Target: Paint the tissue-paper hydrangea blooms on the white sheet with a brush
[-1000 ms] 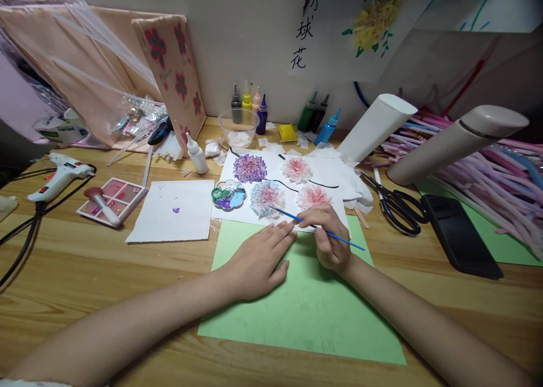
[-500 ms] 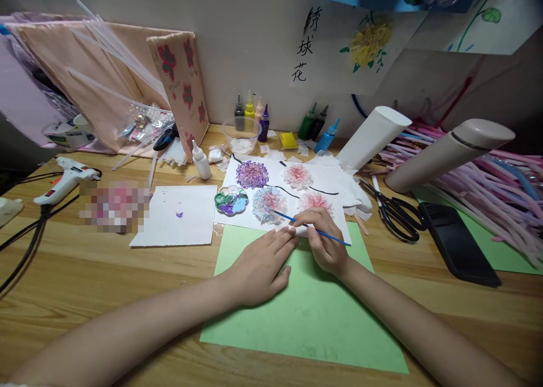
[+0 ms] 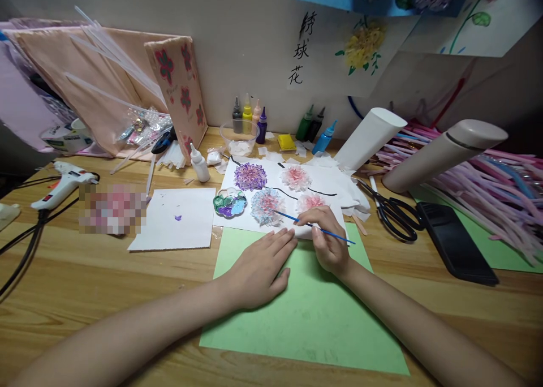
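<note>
Nearest on the worktop [image 3: 85, 285] lies a green sheet [image 3: 309, 319], and both forearms cross it. The left hand [image 3: 258, 269] lies flat and open, palm down, fingers together, their tips reaching the near edge of the white sheet [image 3: 278, 175] as if to pin it. Just beside it the right hand [image 3: 327, 241] is closed in a pen grip on a thin blue brush [image 3: 322, 229], whose tip touches the near right edge of the blue-and-pink flower [image 3: 263, 205] on that sheet.

The step in hand looks like colouring this flower's crinkled petals. A further stroke calls for a light, steady touch with the paper held down, and the brush can be reloaded at the small palette [image 3: 229, 202] just left of the flower.

On the same sheet sit a purple flower [image 3: 250, 176] and two pink ones, one of them partly behind the right hand. To the left lies a smaller paper [image 3: 176, 228] with a purple dab; to the right, scissors [image 3: 392, 214] and a black phone [image 3: 456, 245]. Further back stand paint bottles [image 3: 254, 115] behind a clear bowl [image 3: 240, 133], with a glue gun [image 3: 63, 180] far left.
</note>
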{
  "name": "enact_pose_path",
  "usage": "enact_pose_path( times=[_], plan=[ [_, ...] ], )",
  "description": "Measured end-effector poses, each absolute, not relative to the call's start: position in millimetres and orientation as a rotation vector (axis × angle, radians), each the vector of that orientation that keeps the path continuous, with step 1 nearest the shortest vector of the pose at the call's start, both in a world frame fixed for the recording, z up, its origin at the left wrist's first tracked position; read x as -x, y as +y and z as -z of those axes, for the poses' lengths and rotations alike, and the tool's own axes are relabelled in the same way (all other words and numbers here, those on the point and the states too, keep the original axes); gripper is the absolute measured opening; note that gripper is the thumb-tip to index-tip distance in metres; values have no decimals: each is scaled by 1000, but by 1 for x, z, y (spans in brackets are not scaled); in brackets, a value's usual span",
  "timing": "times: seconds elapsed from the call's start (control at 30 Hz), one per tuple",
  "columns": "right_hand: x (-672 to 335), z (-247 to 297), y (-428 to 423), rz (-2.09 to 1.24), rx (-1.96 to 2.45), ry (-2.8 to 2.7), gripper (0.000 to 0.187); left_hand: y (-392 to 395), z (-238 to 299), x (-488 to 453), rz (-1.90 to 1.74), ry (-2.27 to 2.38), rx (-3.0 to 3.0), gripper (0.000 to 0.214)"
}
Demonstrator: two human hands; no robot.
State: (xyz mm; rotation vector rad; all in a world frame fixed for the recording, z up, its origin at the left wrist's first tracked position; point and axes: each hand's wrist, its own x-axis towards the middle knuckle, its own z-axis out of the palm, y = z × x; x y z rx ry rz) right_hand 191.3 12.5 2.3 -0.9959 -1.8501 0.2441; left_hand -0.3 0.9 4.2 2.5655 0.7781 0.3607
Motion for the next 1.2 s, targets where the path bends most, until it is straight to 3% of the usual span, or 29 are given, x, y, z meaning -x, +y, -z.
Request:
enact_pose_path(
  times=[0.43, 0.87, 1.2],
  plan=[
    [-195, 0, 14, -183, 997, -1767, 22, 1, -6, 0, -269, 801, -2568, 54],
    [-189, 8, 11, -225, 964, -1714, 20, 0, 1, 3, -400, 785, -2539, 51],
    [-135, -45, 42, -223, 980, -1716, 27, -1, 6, 4, -489, 748, -2554, 49]
  ],
)
